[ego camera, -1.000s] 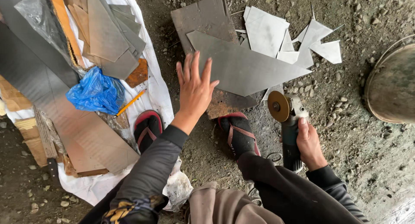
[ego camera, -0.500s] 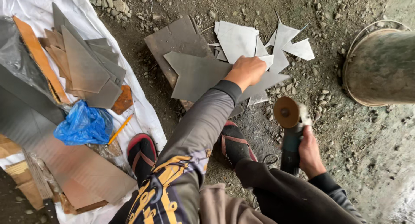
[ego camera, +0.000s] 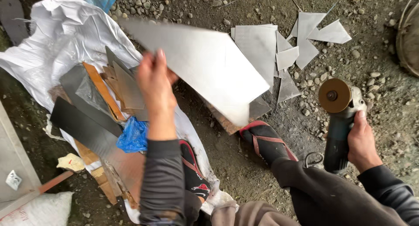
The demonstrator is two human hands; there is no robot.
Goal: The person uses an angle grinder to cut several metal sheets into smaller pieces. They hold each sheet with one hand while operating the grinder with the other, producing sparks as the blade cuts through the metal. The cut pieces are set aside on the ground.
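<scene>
My left hand (ego camera: 156,82) grips a large grey metal sheet (ego camera: 205,64) by its left part and holds it in the air, motion-blurred, over the ground. My right hand (ego camera: 363,141) is closed around the dark body of an angle grinder (ego camera: 340,117), whose brown cutting disc faces up at the right. Beneath the raised sheet lie several cut grey sheet offcuts (ego camera: 279,51) on the gravel. My two feet in black sandals with red straps (ego camera: 266,141) stand below them.
A white sack (ego camera: 65,34) at the left carries a pile of grey and rusty metal strips (ego camera: 100,95) and a blue plastic bag (ego camera: 133,136). A round metal container rim (ego camera: 408,34) is at the right edge. The ground is gravel and dirt.
My left hand went from reaching to the sheets on the ground to lifting one large sheet up and to the left. The grinder hand stayed at the right.
</scene>
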